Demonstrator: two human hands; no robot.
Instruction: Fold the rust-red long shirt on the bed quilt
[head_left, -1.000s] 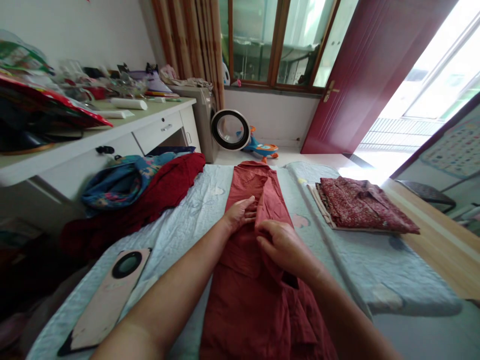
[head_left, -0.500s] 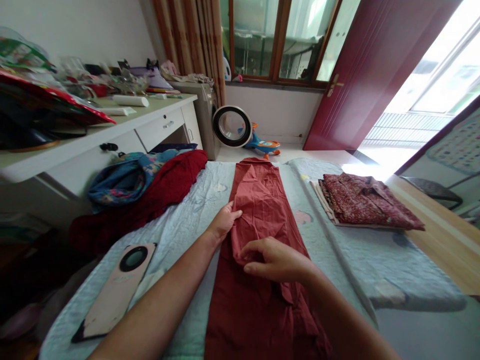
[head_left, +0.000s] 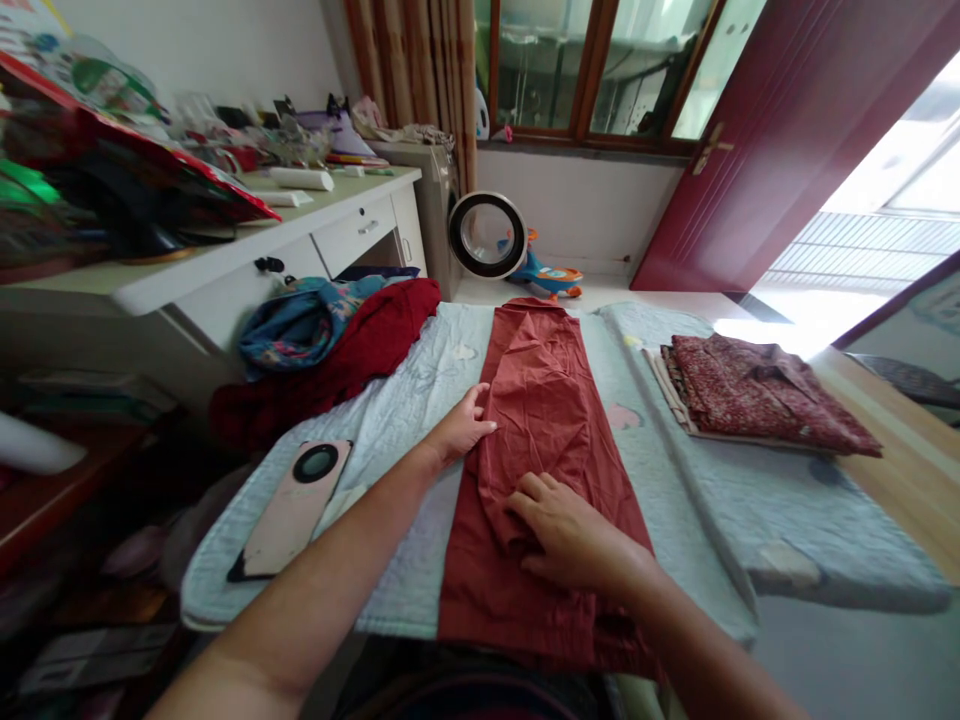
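A rust-red garment (head_left: 536,390) lies lengthwise in front of me as a long, wrinkled strip, with one part folded over its middle. My left hand (head_left: 466,425) rests at the garment's left edge, fingers apart and thumb pointing across the cloth. Lower down, my right hand (head_left: 566,530) lies palm down on the folded-over part, its fingers spread and slightly bent. Neither hand grips the fabric. Beneath the garment is a pale blue quilted cover (head_left: 405,400).
A pinkish phone-shaped object (head_left: 289,515) lies on the cover to the left. Crumpled dark red cloth (head_left: 367,345) and blue floral cloth (head_left: 300,325) sit beyond it. At right are folded patterned clothes (head_left: 765,390). A cluttered white desk (head_left: 360,225) stands at left.
My left hand has loosened from the garment's edge, with its fingers now spread. My right hand has gone from curled at the folded part's edge to lying on it. The view has shifted.
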